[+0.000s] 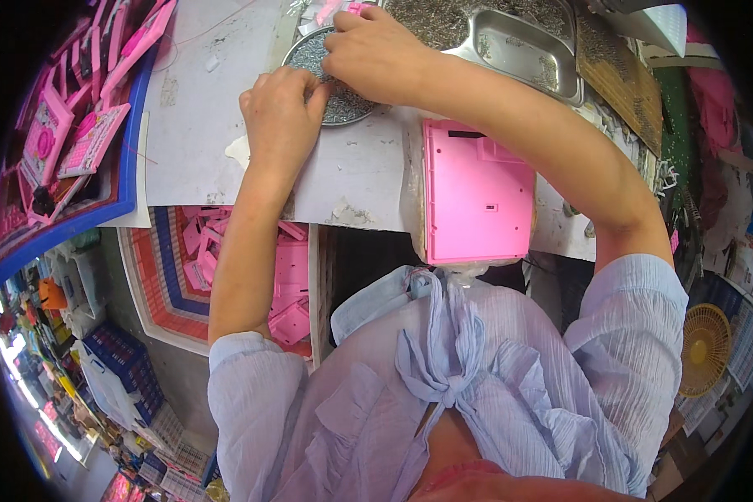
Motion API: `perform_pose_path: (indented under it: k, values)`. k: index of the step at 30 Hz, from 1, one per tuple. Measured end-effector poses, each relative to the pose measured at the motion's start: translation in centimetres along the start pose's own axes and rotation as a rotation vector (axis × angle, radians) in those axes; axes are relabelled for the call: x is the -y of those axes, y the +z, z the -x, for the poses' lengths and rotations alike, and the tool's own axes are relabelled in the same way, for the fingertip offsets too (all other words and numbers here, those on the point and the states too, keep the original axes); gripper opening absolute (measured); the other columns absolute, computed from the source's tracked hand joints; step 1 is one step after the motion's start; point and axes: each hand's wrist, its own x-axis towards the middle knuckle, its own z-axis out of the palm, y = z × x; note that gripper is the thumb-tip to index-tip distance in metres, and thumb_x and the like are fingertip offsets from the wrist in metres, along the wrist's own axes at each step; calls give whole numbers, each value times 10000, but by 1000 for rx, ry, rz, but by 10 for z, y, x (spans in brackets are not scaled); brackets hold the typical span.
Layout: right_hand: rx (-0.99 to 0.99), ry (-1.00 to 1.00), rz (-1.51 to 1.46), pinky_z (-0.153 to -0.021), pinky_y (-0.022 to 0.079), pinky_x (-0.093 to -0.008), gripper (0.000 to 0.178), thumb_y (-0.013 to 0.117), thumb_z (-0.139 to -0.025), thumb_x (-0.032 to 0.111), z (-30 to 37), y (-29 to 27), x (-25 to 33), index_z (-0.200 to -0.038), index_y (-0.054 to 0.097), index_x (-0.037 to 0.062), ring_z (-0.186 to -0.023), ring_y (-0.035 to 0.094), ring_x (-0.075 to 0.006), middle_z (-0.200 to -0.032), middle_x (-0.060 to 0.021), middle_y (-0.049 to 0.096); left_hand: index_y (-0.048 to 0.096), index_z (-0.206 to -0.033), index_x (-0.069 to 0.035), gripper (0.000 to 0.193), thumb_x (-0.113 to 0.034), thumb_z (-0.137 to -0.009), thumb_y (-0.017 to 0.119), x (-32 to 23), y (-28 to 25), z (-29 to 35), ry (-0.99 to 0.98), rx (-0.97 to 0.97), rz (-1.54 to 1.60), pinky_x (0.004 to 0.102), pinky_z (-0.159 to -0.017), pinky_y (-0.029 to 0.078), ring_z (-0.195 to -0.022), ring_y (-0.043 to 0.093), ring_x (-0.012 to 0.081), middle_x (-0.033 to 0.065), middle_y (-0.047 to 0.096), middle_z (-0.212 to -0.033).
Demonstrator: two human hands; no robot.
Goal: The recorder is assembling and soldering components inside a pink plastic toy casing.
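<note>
A round metal dish [347, 110] full of small silvery screws or pins stands on the white worktable. My left hand [281, 109] is at its left rim, fingers curled and thumb reaching over the edge. My right hand [376, 54] hangs over the dish from the right, its fingers bent inward and close together. Whatever either hand's fingertips hold is hidden. Just beyond the right hand, small pink pieces [330, 10] show. A pink plastic panel [477, 205] with a slot and small holes lies at the table's front edge, below my right forearm, touched by neither hand.
A steel compartment tray [523, 52] with dark small parts lies at the back right, beside a wooden board [615, 79]. A blue-rimmed bin [75, 219] of pink assemblies stands at left. Under the table edge, a basket [166, 289] holds pink parts.
</note>
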Motion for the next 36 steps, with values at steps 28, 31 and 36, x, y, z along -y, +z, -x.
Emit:
perform_pose_path:
  k: [28,31,36]
  values:
    - [-248,495,-590,-860,472,-432,163,610,-976,198,222,-72,-31,-970,672,48,-895,596,-335,-872,-111,670,704,-913,23,108,-83,-926,720,-80,-50,61,-219,317,641,284,-652,501,-688,631,154,91,707,-800]
    - [-206,427,-462,-857,489,-388,122,661,-959,118,224,-67,-34,-1023,695,19,-944,604,-313,-958,-117,671,701,-937,24,104,-79,-946,696,-85,-53,65,-263,306,658,282,-668,510,-702,643,167,93,710,-815]
    - [-189,660,-838,-840,527,-320,118,703,-947,83,225,-70,-35,-1019,702,-10,-910,668,-191,-960,-70,713,616,-863,14,154,-78,-984,642,-76,-48,72,-153,275,560,327,-591,436,-624,541,202,98,584,-717]
